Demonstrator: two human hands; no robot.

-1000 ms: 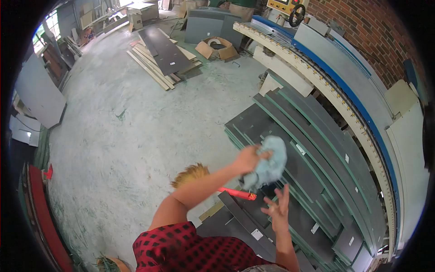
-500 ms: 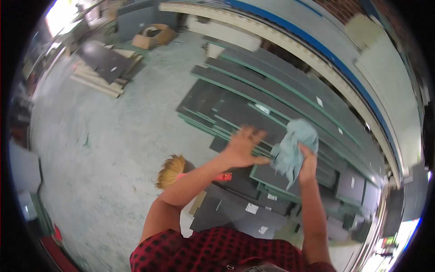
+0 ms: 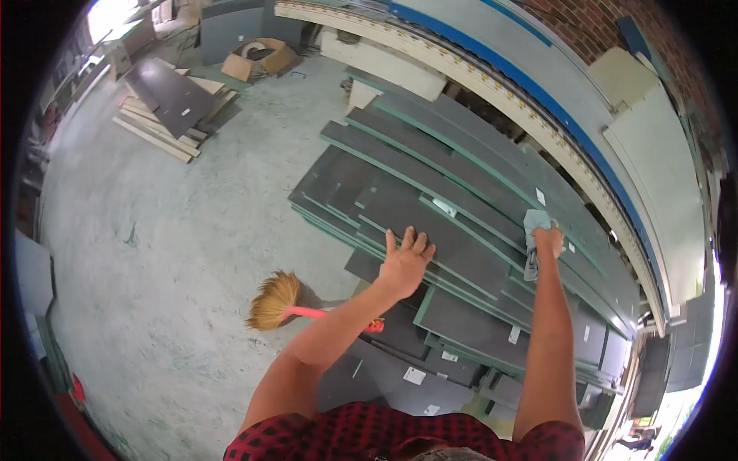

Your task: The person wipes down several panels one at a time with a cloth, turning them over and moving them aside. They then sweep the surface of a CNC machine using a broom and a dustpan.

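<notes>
Well, gripping a crumpled pale-blue cloth (image 3: 532,223) with the right hand (image 3: 550,240), fingers closed on it, at three o'clock over flat, dark, green-edged panels (image 3: 453,246). Spreading the left hand (image 3: 406,265) wide, nothing held, near centre over the same stack. Seeing at eleven o'clock an open cardboard box (image 3: 237,67) with a ring-shaped roll (image 3: 256,51) inside; at eight, a bristly straw broom (image 3: 274,301) on scuffed grey floor (image 3: 177,253).

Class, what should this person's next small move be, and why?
Probably slide the cloth along the boards: the right hand grips it there, while the left hand, spread and holding nothing, seems to brace against them.
</notes>
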